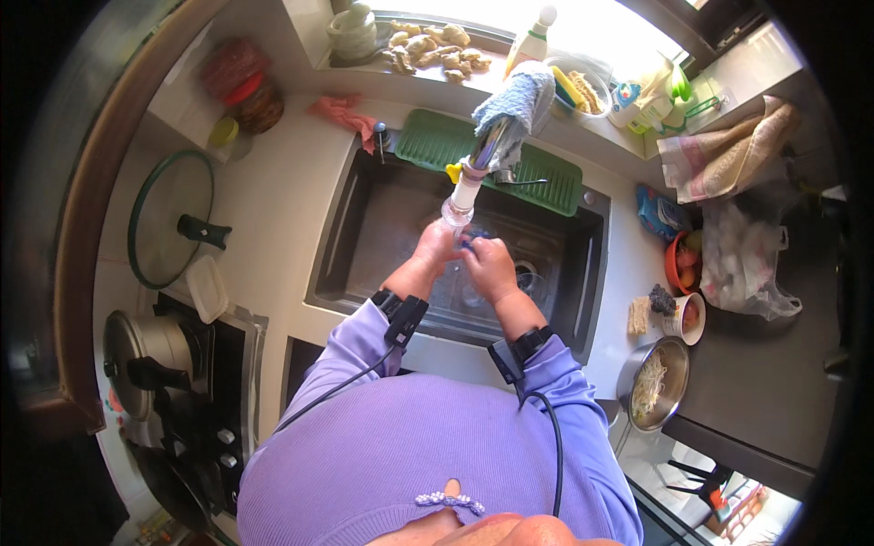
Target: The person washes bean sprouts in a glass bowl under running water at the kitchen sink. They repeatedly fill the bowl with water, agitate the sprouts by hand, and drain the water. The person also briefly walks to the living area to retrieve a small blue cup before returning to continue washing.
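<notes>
My left hand is under the spout of the tap, over the dark sink. Close beside it, my right hand has its fingers curled on a small blue object, partly hidden and too blurred to name. Whether my left fingers also grip it cannot be made out. Some water shows below the spout. A light blue cloth is wrapped over the top of the tap. Under my right hand, the sink drain is partly visible.
A green draining tray spans the sink's back edge. Left are a glass lid and a lidded pot on the hob. Right stand a steel bowl of bean sprouts, a paper cup and a plastic bag.
</notes>
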A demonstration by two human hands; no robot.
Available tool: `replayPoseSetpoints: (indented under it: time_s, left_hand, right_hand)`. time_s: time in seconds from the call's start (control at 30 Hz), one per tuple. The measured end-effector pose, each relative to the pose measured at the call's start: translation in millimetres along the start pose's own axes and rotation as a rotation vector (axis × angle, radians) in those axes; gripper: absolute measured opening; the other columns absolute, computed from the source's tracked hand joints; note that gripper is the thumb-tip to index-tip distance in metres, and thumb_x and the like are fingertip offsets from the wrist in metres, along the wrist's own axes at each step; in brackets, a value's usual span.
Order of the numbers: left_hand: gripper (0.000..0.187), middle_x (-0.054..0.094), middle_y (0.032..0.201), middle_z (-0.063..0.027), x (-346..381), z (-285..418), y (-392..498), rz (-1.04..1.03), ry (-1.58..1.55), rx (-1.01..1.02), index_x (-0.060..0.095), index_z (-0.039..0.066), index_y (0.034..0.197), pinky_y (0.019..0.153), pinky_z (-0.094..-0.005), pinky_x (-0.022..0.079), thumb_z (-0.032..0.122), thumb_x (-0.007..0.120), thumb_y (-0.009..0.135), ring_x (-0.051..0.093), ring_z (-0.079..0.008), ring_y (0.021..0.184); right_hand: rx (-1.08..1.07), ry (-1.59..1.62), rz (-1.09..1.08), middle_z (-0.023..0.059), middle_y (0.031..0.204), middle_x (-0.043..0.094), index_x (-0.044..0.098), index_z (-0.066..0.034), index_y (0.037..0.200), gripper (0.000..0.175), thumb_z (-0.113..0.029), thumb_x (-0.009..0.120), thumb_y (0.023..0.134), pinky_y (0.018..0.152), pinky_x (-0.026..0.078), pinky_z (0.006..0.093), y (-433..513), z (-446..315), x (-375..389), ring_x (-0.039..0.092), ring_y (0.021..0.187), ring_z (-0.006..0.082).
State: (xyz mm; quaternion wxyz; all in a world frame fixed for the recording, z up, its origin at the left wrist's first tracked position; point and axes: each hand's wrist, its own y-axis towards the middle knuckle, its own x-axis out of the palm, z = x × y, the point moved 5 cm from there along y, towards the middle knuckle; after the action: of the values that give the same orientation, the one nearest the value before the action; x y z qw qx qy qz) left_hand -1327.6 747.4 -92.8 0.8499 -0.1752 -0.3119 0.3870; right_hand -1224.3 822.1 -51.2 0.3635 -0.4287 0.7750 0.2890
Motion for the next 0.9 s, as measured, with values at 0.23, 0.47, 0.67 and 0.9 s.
replayPoseSetpoints:
  time_s: [0.23,0.47,0.67,0.9]
  left_hand:
    - [0.026,0.048,0.064,0.0047,8.3,4.8,20.9,0.095,-0.194,0.123,0.062,0.012,0.085,0.040,-0.0282,0.027,0.036,0.053,0.092,0.036,-0.0083,0.046]
    - [0.021,0.049,0.067,0.0021,-34.5,14.5,18.7,0.262,-0.056,0.392,0.056,0.010,0.089,0.045,-0.0230,0.033,0.024,0.043,0.098,0.043,-0.0067,0.053]
    - [0.030,0.062,0.098,-0.0062,-72.2,-0.4,5.0,0.354,0.075,0.282,0.061,0.008,0.106,0.062,-0.0246,0.043,0.031,0.043,0.098,0.054,-0.0110,0.073]
    - [0.046,0.061,0.115,-0.0096,-58.1,-6.7,-2.2,0.067,0.101,0.193,0.057,0.003,0.120,0.096,-0.0348,0.040,0.040,0.042,0.098,0.056,-0.0197,0.107]
  right_hand:
    - [0.245,0.237,0.029,0.0163,0.088,0.060,0.061,-0.0039,0.078,0.023,-0.027,0.062,0.082,0.077,0.043,0.0424,-16.2,56.7,10.5,0.055,0.087,0.0344]
    - [0.440,0.796,0.039,0.0112,0.108,0.062,0.064,0.0011,0.089,0.028,-0.027,0.061,0.088,0.081,0.048,0.0320,-21.1,55.9,29.8,0.059,0.097,0.0211]
    - [0.681,1.050,-0.136,0.0085,0.105,0.062,0.062,0.0009,0.100,0.032,-0.030,0.057,0.093,0.075,0.053,0.0303,-18.2,49.6,43.1,0.060,0.087,0.0140]
    - [0.670,1.149,-0.397,0.0108,0.090,0.065,0.059,0.0013,0.101,0.036,-0.033,0.052,0.095,0.074,0.054,0.0342,-13.8,34.0,49.0,0.064,0.081,0.0214]
